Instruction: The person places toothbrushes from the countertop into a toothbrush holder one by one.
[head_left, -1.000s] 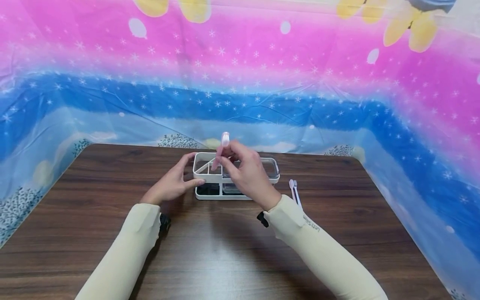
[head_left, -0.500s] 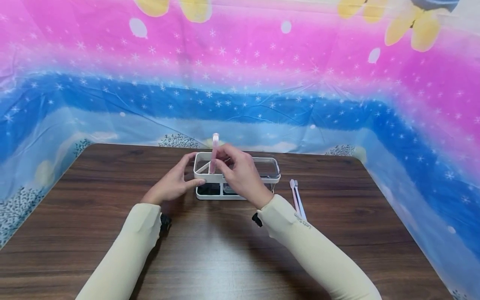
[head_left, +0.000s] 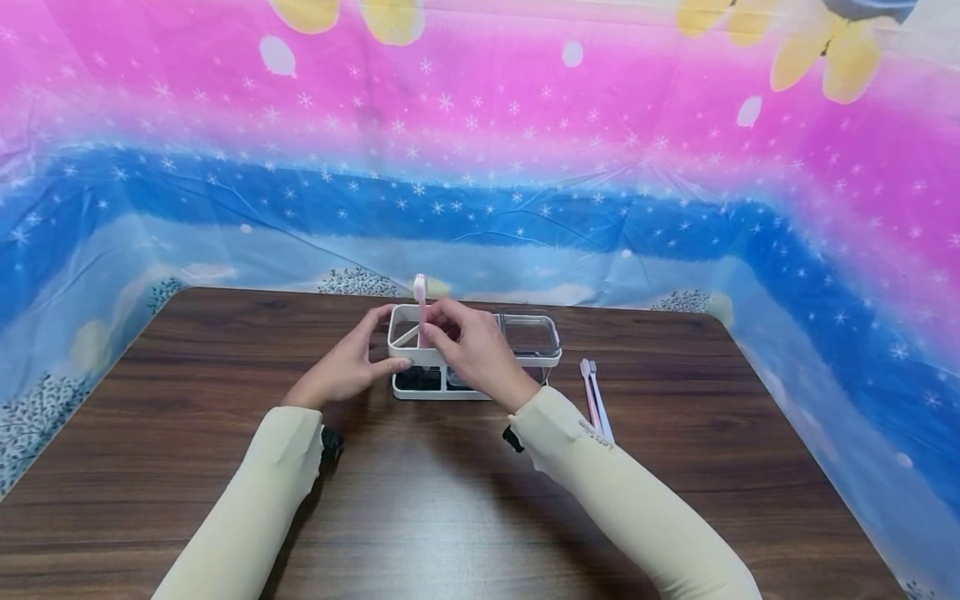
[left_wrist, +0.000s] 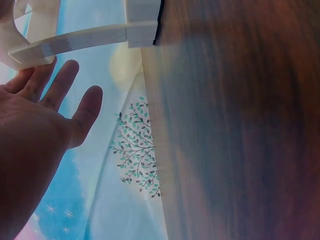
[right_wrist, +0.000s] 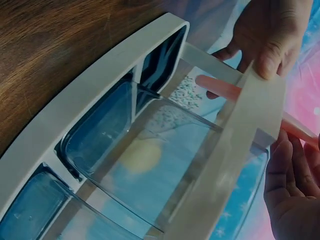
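Evidently light, stiff and slim, the pink toothbrush [head_left: 421, 310] is pinched mid-handle by the right hand [head_left: 471, 354] fingers, while the left hand [head_left: 347, 367] clasps the white holder's [head_left: 480, 358] end.

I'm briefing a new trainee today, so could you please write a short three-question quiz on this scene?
1. True or false: the pink toothbrush stands inside the white holder.
2. What does the left hand grip?
3. Where do the two spare toothbrushes lie? A) in the holder B) on the table, right of the holder C) in the right hand

Key: 1 true; 2 the holder's left end; 3 B.
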